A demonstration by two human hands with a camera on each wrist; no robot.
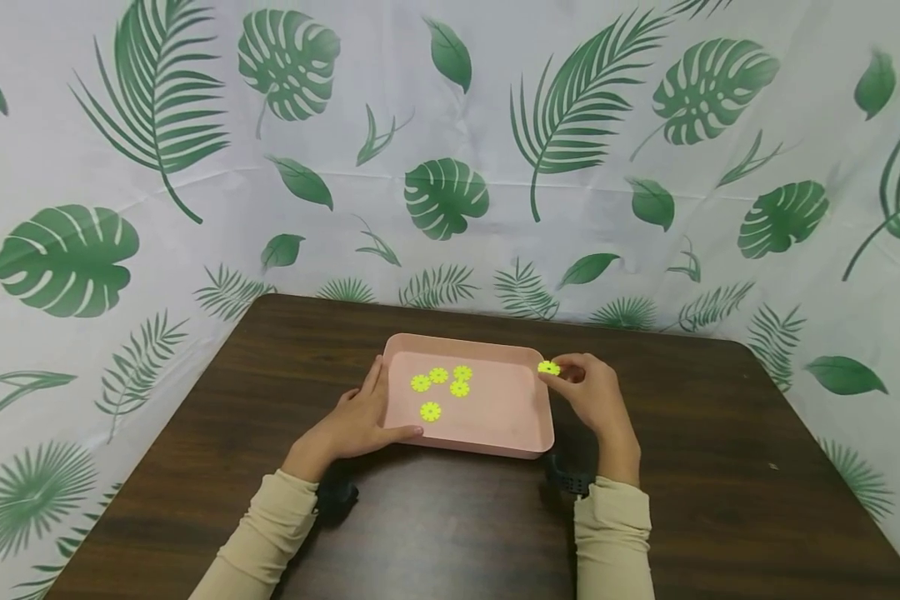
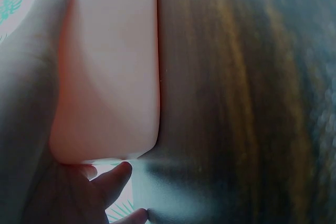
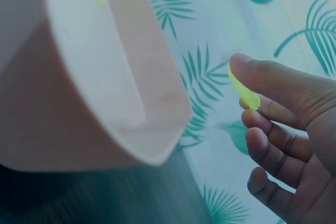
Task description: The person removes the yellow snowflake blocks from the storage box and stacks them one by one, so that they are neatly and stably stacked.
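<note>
A shallow pink tray lies on the table, with several yellow notched discs inside, mostly toward its left half. My left hand rests against the tray's left end, thumb along the front rim and fingers at the side wall. In the left wrist view the tray's outer wall fills the space beside the thumb. My right hand pinches another yellow notched disc between thumb and index finger, just beyond the tray's right rim. Seen edge-on in the right wrist view, the pinched disc is apart from the tray.
The dark wooden table extends around the tray on all sides. Behind it hangs a white cloth printed with green leaves. A dark band sits at the right wrist and a dark device at the left.
</note>
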